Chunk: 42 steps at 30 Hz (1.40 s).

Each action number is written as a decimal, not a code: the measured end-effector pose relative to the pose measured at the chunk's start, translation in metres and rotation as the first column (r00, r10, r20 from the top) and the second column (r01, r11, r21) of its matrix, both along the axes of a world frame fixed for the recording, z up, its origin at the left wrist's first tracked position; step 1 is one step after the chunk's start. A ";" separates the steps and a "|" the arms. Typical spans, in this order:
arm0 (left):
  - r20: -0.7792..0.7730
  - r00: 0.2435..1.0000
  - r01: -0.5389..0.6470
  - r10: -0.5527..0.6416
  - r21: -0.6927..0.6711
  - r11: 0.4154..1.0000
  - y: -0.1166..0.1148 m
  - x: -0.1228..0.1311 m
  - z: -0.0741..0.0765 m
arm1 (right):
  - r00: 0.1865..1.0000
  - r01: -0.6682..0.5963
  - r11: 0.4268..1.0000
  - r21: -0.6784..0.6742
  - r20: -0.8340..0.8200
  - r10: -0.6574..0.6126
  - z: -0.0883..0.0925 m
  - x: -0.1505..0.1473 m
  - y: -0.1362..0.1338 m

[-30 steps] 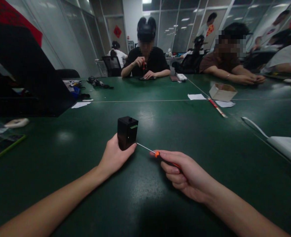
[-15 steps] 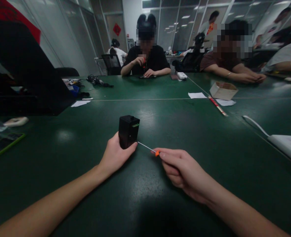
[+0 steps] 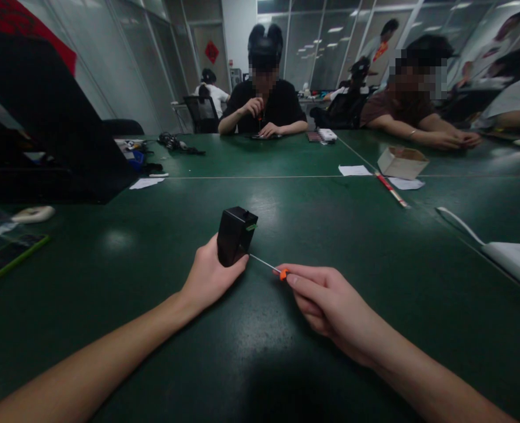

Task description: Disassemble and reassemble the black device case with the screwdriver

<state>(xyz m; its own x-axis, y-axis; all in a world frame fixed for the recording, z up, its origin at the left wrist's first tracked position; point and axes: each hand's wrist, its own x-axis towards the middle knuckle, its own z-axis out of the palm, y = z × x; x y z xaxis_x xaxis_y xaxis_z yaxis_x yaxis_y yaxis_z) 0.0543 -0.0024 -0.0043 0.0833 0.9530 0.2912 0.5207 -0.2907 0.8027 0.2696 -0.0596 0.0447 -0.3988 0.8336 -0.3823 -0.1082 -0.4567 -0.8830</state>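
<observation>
Since the earlier frames, the black box (image 3: 233, 238) has tipped further rightward in the left hand (image 3: 213, 275), whose thumb and fingers are wrapped around its lower part, over the green worktop (image 3: 163, 235). Fingers curled, the right hand (image 3: 332, 302) grips a screwdriver (image 3: 283, 274) near its orange collar. Its shaft points at the box's base; tip contact is unclear. Beyond stands a pale open carton (image 3: 394, 163).
</observation>
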 end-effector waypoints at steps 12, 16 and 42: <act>-0.039 0.999 -0.004 0.004 -0.001 1.000 -0.001 0.000 0.003 | 0.852 -0.204 0.839 0.505 0.513 -0.101 0.006 -0.003 -0.004; -0.032 0.999 -0.003 0.003 -0.012 1.000 0.000 0.000 0.003 | 0.672 -0.441 0.693 0.571 0.721 -0.167 -0.007 -0.003 -0.006; 0.017 0.999 -0.026 0.027 -0.030 0.999 0.000 0.002 0.002 | 0.594 -0.535 0.592 0.603 0.767 -0.245 -0.013 -0.003 -0.009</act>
<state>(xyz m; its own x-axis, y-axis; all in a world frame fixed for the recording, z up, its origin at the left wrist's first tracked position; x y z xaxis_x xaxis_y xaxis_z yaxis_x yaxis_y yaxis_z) 0.0559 -0.0023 -0.0020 0.0528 0.9632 0.2637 0.5137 -0.2527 0.8199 0.2670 -0.0681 0.0319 -0.4528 0.8845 0.1127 0.7109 0.4344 -0.5531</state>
